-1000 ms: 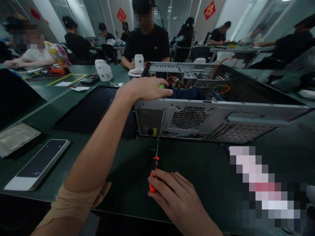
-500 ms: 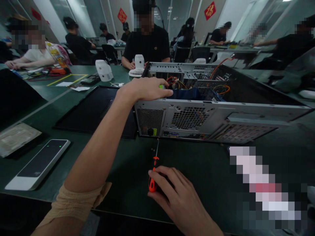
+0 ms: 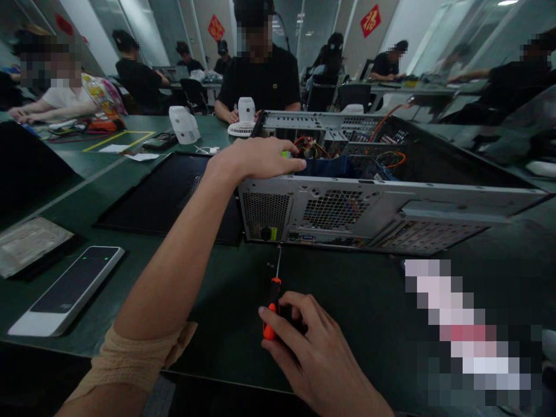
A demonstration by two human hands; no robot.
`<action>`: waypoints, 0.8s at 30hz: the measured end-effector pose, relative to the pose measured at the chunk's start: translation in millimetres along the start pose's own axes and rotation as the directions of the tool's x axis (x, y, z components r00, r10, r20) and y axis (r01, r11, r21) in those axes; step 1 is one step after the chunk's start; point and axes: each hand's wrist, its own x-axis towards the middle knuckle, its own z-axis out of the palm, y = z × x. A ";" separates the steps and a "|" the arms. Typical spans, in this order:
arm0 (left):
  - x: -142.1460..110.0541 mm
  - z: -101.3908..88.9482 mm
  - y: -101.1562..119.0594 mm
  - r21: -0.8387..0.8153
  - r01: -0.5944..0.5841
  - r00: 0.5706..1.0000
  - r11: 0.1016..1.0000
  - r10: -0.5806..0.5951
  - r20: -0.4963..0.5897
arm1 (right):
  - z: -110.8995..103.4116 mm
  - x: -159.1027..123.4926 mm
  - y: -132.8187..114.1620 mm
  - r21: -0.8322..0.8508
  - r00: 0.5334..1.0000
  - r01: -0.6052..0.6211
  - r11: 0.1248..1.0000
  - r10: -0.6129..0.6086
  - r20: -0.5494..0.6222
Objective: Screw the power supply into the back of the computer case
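A computer case [image 3: 382,202] lies on its side, its silver back panel facing me and its upper side uncovered. My left hand [image 3: 256,156] rests flat over the case's near left edge, fingers stretched toward the inside; some fingertips are hidden. My right hand [image 3: 310,344] pinches the orange-and-black handle of a screwdriver [image 3: 270,321] between thumb and fingers. The screwdriver's thin shaft points away from me, and its tip meets the lower edge of the back panel. A few small screws [image 3: 270,264] lie on the table left of the shaft. Coloured cables [image 3: 310,145] show inside the case.
A black side panel [image 3: 147,197] lies left of the case. Nearer me are a white device with a dark screen [image 3: 78,284] and a hard drive [image 3: 32,243]. Small white fans [image 3: 182,124] stand behind, where a person [image 3: 260,81] sits opposite. A blurred-out patch covers the right.
The screwdriver handle has turned within my right hand, and my fingers have shifted slightly on it. My left hand and the case look unmoved.
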 end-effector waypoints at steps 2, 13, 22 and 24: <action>-0.4 -0.2 0.5 0.000 0.002 1.000 1.000 -0.002 0.000 | 0.1 0.5 1.1 0.011 1.000 -0.013 1.000 0.013 -0.008; -1.2 0.4 1.4 0.004 -0.003 1.000 1.000 0.003 0.000 | 4.9 -2.5 3.8 0.024 0.991 -0.031 0.999 0.034 -0.128; -2.2 -1.9 3.2 0.002 -0.003 1.000 1.000 0.003 0.020 | 4.7 -3.0 2.7 -0.043 0.986 0.013 0.999 -0.020 -0.164; -3.4 -2.2 4.5 0.003 0.001 1.000 1.000 -0.001 0.015 | 5.8 -3.4 3.4 -0.044 0.988 0.023 0.999 -0.030 -0.154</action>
